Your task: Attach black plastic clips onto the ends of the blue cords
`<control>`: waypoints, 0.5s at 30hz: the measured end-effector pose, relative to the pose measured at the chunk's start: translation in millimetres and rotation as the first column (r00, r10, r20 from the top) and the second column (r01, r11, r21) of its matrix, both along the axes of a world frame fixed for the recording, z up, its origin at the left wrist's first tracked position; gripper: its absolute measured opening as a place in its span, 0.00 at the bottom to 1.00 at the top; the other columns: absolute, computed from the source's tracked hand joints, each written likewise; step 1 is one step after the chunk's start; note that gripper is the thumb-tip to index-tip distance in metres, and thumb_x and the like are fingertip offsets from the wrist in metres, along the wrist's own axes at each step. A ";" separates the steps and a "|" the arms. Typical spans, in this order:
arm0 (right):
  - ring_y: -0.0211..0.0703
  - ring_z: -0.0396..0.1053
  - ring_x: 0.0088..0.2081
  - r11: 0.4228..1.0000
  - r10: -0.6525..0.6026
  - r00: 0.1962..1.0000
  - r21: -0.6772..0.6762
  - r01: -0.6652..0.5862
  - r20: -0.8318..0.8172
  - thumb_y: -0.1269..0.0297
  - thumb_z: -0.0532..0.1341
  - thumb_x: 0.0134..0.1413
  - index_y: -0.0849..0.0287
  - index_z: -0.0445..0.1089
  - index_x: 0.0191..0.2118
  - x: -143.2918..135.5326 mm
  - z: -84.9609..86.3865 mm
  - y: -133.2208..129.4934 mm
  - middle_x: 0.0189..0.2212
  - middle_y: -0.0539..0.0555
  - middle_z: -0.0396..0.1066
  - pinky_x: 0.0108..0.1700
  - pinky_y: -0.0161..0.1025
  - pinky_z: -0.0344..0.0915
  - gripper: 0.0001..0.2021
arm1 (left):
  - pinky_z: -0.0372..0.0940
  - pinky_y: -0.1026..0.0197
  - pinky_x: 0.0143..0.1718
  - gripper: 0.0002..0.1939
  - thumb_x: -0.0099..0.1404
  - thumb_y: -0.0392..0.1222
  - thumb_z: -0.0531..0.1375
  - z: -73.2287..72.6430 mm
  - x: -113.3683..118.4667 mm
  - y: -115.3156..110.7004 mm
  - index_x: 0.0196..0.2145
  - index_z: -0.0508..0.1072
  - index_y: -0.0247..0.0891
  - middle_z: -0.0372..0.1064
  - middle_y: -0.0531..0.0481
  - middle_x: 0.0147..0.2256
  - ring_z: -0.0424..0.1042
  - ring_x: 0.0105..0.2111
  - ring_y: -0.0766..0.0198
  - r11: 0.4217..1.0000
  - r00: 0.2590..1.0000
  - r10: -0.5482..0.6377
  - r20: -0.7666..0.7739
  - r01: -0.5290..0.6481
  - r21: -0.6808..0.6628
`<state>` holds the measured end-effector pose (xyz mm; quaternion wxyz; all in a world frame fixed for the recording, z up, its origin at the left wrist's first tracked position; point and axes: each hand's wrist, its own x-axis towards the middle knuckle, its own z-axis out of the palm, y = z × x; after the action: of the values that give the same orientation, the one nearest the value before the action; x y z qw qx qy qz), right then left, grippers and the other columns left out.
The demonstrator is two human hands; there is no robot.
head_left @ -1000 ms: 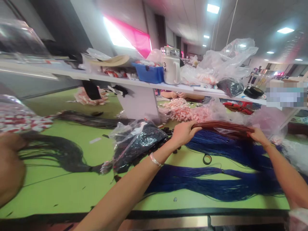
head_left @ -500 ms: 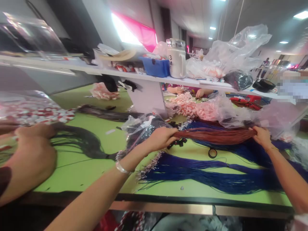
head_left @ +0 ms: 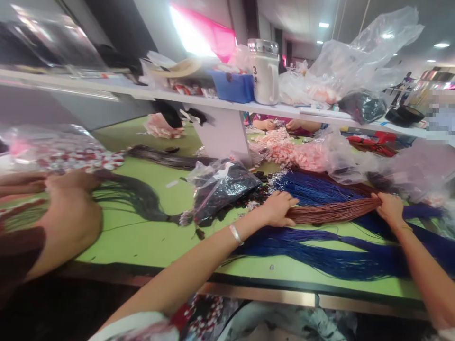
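A green tabletop [head_left: 142,246] was spread beneath both hands, and above and beyond them it was crossed by a white shelf [head_left: 156,96], on which a blue bin [head_left: 232,87] and a lidded mug [head_left: 266,78] were set. At the far left, well apart from the working hands, one end of a dark grey wire bundle [head_left: 133,192] was covered by a co-worker's hand [head_left: 73,203]; its finger positions could not be made out. Between that bundle and the left hand [head_left: 279,209], a plastic bag of black parts [head_left: 229,189] was laid. A pale bracelet [head_left: 235,234] was worn on the left wrist. The left hand was curled loosely, with the left end of a brown wire bundle [head_left: 334,211] held between thumb and fingers; how firmly could not be told. Beyond it, small pink parts [head_left: 279,147] were heaped. The brown wire bundle was stretched between the two hands, with blue wires [head_left: 313,187] spread just behind it and a blue bundle [head_left: 320,255] laid nearer the body. Its right end was grasped by the nearly closed right hand [head_left: 391,208], beyond which crumpled clear plastic [head_left: 423,166] was piled.
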<state>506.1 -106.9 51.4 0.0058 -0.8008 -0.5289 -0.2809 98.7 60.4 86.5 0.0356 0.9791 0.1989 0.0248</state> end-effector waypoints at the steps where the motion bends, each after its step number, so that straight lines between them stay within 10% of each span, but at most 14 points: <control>1: 0.43 0.65 0.28 0.999 0.024 0.999 0.036 -0.025 0.027 0.52 0.47 0.62 0.60 0.65 0.23 -5.5 5.7 3.0 0.24 0.57 0.71 0.35 0.39 0.47 0.23 | 0.54 0.52 0.51 0.37 0.51 0.63 0.61 6.4 20.0 -9.8 0.54 0.64 0.40 0.66 0.41 0.49 0.63 0.49 0.51 0.999 0.996 -0.026 0.086 0.029 -0.035; 9: 0.43 0.63 0.31 0.980 0.174 0.977 0.070 -0.184 0.120 0.59 0.52 0.58 0.61 0.67 0.26 -32.2 54.8 25.3 0.25 0.56 0.70 0.42 0.43 0.48 0.15 | 0.63 0.53 0.42 0.44 0.45 0.65 0.63 2.7 205.4 -72.5 0.56 0.61 0.39 0.69 0.40 0.45 0.69 0.43 0.50 0.899 0.942 0.209 0.261 -0.081 -0.430; 15: 0.56 0.57 0.53 0.981 0.122 0.987 0.139 -0.137 0.107 0.66 0.56 0.50 0.58 0.61 0.54 -7.2 59.2 5.9 0.53 0.62 0.62 0.55 0.54 0.41 0.23 | 0.63 0.62 0.36 0.14 0.60 0.49 0.57 -9.5 222.9 -42.7 0.37 0.75 0.37 0.72 0.49 0.32 0.71 0.34 0.61 0.706 0.933 0.247 0.263 0.012 -0.708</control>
<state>498.9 -101.0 110.7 0.0567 -0.7473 -0.5576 -0.3570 321.5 17.7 77.1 0.4347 0.8580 0.2471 0.1178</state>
